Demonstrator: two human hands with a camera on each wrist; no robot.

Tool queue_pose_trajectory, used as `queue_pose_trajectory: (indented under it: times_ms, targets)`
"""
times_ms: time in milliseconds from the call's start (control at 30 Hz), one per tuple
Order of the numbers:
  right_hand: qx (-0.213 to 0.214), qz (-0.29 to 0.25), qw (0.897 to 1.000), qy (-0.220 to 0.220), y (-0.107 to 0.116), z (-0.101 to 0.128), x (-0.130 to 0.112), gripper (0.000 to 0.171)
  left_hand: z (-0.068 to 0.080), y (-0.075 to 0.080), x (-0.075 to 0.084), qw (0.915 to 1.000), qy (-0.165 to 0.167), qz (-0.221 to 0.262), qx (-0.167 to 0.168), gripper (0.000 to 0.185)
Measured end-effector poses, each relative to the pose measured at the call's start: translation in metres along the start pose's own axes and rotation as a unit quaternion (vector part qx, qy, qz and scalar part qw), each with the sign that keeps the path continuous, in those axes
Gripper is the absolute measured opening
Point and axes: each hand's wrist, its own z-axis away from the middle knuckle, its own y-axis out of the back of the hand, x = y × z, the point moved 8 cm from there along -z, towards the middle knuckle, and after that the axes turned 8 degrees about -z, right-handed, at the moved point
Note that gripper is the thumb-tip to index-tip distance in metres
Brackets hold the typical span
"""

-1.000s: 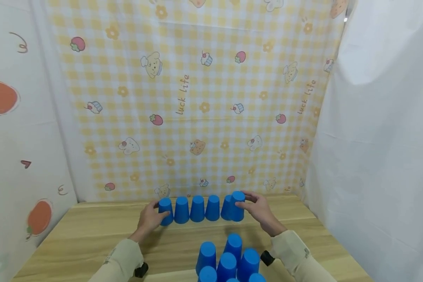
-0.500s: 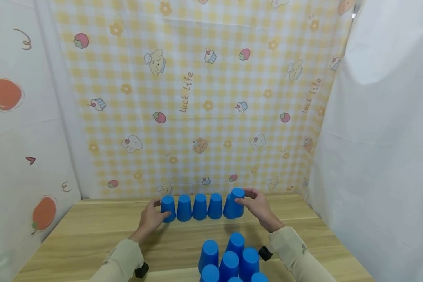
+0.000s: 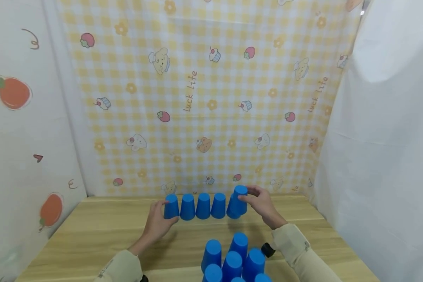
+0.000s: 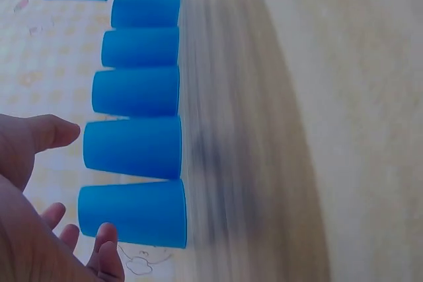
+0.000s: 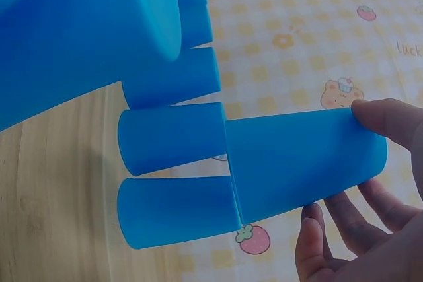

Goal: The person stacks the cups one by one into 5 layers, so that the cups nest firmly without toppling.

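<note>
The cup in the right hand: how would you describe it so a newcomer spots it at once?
Below the yellow-checked cloth, a row of upside-down blue cups stands near the far edge of the table. At the row's right end, the right hand grips another blue cup. Unlike those neighbours, it is raised off the table.

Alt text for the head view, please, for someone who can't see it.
A right hand holds an upside-down blue cup, raised, at the right end of a row of five matching cups on a wood-grain table; the left hand is around the leftmost cup. More inverted blue cups cluster nearer the camera, and a yellow-checked cloth hangs behind.
</note>
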Motion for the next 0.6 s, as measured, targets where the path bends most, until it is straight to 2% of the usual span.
queue_pose_trajectory:
  times_ms: [200,367,600]
  targets:
    - [-0.004,0.004,1.000,0.000,-0.004,-0.003,-0.004,0.053,0.011,-0.005,0.005,0.9993,0.011,0.030,-0.021,0.062]
    - [-0.012,0.012,1.000,0.005,-0.008,-0.009,-0.008,0.051,0.017,-0.012,0.009,0.9985,0.011,0.035,-0.040,0.059]
    - [-0.017,0.015,1.000,0.013,-0.014,-0.022,-0.011,0.051,0.027,-0.025,0.026,0.9930,-0.008,0.050,-0.106,0.060]
